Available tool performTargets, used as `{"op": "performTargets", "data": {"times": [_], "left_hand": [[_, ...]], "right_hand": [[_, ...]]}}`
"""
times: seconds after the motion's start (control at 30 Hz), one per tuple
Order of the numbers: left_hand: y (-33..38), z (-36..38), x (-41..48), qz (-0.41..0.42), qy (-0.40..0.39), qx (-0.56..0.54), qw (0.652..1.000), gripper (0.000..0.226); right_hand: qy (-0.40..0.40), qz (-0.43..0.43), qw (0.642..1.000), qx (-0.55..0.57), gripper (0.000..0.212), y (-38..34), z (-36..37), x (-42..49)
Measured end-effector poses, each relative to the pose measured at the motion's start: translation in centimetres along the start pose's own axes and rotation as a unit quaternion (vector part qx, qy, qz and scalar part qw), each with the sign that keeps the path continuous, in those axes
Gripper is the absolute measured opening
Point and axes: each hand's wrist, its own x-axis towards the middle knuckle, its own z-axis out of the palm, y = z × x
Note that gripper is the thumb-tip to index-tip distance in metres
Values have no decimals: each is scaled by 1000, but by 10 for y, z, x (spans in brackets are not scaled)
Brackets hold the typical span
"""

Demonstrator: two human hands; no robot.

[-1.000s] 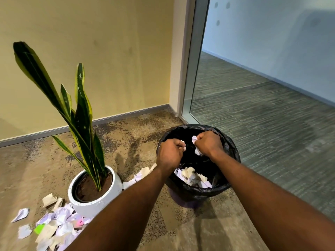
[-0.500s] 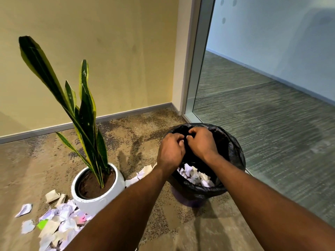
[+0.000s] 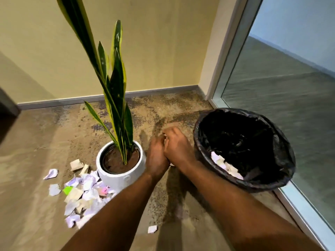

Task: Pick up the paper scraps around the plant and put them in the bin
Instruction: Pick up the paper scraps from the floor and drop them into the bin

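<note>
My left hand [image 3: 155, 157] and my right hand [image 3: 178, 144] are pressed together low over the carpet, between the white plant pot [image 3: 120, 177] and the black-lined bin [image 3: 283, 160]. Their backs face me and the fingers are curled and blurred. A sliver of white shows between the fingers and another at the heel of the hands, so I cannot tell whether they grip anything. Paper scraps [image 3: 224, 165] lie in the bottom of the bin. A heap of white, tan, green and pink scraps [image 3: 85, 194] lies left of and in front of the pot.
Tall snake plant leaves [image 3: 116, 84] rise from the pot close to my left hand. One loose scrap [image 3: 152, 229] lies on the carpet under my left forearm, another [image 3: 51, 173] far left. A glass wall [image 3: 281, 87] runs directly behind the bin; a yellow wall closes the corner.
Both hands left the bin's opening and moved left and down to the floor between bin and pot. The view swung left and down, so the bin now sits at the right.
</note>
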Motion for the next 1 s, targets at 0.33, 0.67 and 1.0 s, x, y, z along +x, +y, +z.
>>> {"op": "performTargets", "data": {"times": [0.33,0.67,1.0], "left_hand": [[-88,57,4,-78,-93,143,982,39],[-116,101,35,-40,-171,136,975,62],[-125,116,60,-11,-247,308,919,52]], "right_hand": [[-174,210,959,-74,37,102,86,-37],[-220,234,936,-141,43,141,131,-30],[-170,232,944,-164,31,152,150,-39]]}}
